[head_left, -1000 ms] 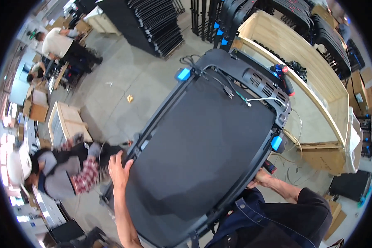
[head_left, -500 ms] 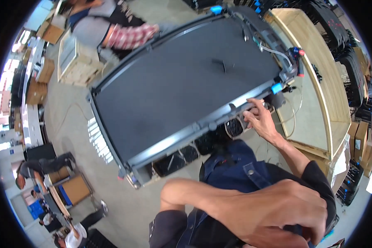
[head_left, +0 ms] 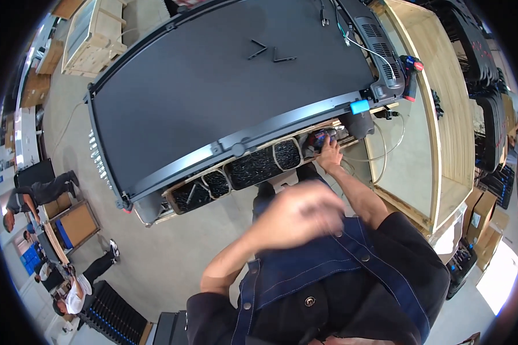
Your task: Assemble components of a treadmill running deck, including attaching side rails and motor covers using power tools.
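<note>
A large treadmill deck point(head_left: 213, 86) with a black belt lies in front of me, and a long metal rail point(head_left: 293, 118) runs along its near side. Below that rail sits a narrow wooden tray with bins of small black parts point(head_left: 253, 171). My right hand point(head_left: 329, 154) reaches into the tray's right end, its fingers over a dark power drill point(head_left: 316, 140) with red and blue parts, which they partly hide. In front of my chest my left hand point(head_left: 302, 210) is raised and smeared by motion. It touches nothing that I can see.
Black L-shaped pieces point(head_left: 283, 56) lie on the belt. Another power drill point(head_left: 411, 77) stands at the deck's right corner, beside an open wooden crate point(head_left: 437, 172). Loose cables point(head_left: 383, 149) hang there. People point(head_left: 86, 282) work at the far left near a cart point(head_left: 75, 230).
My right hand has gone from the near rail down into the tray, onto the power drill. My left hand has swung from the lower right to before my chest. The view has shifted.
</note>
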The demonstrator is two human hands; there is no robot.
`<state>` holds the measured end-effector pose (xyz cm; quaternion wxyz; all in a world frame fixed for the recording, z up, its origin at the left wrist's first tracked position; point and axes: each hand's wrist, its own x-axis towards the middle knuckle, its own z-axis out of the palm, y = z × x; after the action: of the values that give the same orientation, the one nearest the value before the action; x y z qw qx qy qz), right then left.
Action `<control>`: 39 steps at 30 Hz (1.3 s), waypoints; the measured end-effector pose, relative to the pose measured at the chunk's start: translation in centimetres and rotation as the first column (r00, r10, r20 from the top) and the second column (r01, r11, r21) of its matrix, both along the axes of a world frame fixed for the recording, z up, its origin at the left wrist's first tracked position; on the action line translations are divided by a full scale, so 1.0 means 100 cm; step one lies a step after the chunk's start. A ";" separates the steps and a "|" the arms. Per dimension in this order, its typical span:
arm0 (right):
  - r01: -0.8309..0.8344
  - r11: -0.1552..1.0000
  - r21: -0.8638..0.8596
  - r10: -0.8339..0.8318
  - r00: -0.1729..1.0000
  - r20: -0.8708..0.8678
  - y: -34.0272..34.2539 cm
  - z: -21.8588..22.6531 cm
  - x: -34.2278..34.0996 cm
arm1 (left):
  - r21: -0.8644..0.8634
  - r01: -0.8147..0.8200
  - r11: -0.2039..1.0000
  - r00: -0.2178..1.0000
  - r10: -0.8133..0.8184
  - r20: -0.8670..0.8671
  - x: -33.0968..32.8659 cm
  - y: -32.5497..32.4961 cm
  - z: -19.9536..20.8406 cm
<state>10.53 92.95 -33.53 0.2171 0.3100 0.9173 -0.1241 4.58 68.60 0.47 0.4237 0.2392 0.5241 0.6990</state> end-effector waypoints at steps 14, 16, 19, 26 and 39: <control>0.133 0.728 -0.673 0.126 0.938 0.322 0.128 0.064 -0.008 | -0.829 -0.518 0.210 0.820 -0.156 -0.551 0.042 0.092 -0.363; 0.106 0.545 -0.832 0.126 0.970 0.206 0.162 0.070 0.022 | -0.845 -0.493 0.206 0.839 -0.146 -0.525 0.041 0.088 -0.373; 0.089 0.204 -0.975 0.136 0.984 0.118 0.177 0.106 0.029 | -0.830 -0.483 0.277 0.806 -0.229 -0.546 0.042 0.079 -0.383; -0.210 0.628 -0.749 0.493 0.853 0.174 0.126 0.188 -0.022 | -0.771 -0.567 0.290 0.821 0.282 -0.497 0.049 0.054 -0.367; -0.282 0.263 -0.922 0.185 0.953 -0.239 0.110 0.242 -0.021 | 0.044 -0.695 0.718 0.540 0.480 0.691 0.057 0.051 -0.199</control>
<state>8.47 104.00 -9.35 0.3350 -0.0218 0.7096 -0.6195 10.27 73.73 -19.44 0.2667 -0.1410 0.2795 0.9115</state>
